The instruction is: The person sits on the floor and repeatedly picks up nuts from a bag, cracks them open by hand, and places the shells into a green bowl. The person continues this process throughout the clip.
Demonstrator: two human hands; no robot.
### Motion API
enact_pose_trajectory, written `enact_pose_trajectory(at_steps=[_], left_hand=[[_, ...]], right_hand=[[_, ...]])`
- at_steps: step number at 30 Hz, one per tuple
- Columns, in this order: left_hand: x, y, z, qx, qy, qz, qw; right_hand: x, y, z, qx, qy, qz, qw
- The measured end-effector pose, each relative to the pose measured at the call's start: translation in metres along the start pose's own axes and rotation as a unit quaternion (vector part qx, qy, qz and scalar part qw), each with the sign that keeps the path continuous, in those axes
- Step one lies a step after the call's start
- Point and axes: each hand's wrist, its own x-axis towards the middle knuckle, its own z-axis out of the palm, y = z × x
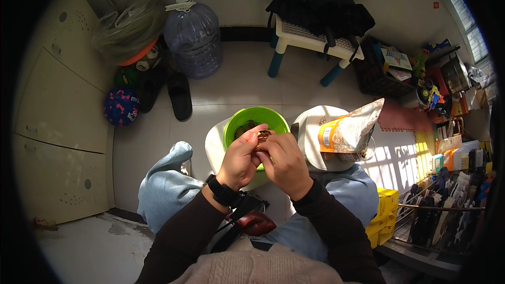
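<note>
My left hand (239, 161) grips a small brown nut (263, 137), its shell cracked with pale parts showing. My right hand (287, 161) touches the nut's right side with thumb and bent fingers. Both hands are over the near part of a bright green plastic bowl (282, 123), which has brown pieces inside and stands on a pale stool (213, 142). To the right, an orange and white pouch (342, 136) stands on another pale stool (309, 142), with a clear jar (365, 154) partly hidden behind it.
Farther off stand a large water bottle (193, 39), black slippers (180, 96), a patterned ball (121, 105) and a small table (317, 37) bearing black bags. A crate (378, 71), toys, yellow boxes (384, 213) and a shoe rack (442, 208) are at the right. Cabinets (63, 110) line the left.
</note>
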Motion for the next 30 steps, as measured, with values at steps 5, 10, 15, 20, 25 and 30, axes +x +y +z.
enact_pose_trajectory(at_steps=[5, 10, 15, 20, 25, 30], left_hand=[[0.001, -0.004, -0.003, 0.031, 0.011, 0.009, 0.999], [0.003, -0.007, -0.003, 0.078, 0.064, 0.034, 0.994], [0.001, 0.000, 0.002, 0.121, 0.167, -0.002, 0.979], [0.001, 0.007, 0.004, 0.098, 0.216, -0.003, 0.972], [0.002, 0.005, 0.002, 0.112, 0.202, 0.010, 0.973], [0.004, 0.003, -0.004, 0.138, 0.163, 0.063, 0.975]], right_hand=[[-0.001, 0.000, 0.003, -0.007, -0.020, -0.008, 1.000], [-0.004, 0.001, 0.008, 0.015, -0.030, -0.025, 0.999], [-0.006, 0.002, 0.006, 0.089, -0.049, 0.025, 0.995], [-0.005, 0.013, -0.001, 0.124, -0.023, 0.095, 0.987], [-0.008, 0.019, 0.001, 0.118, 0.010, 0.142, 0.983], [-0.005, 0.020, -0.002, 0.114, 0.013, 0.161, 0.980]])
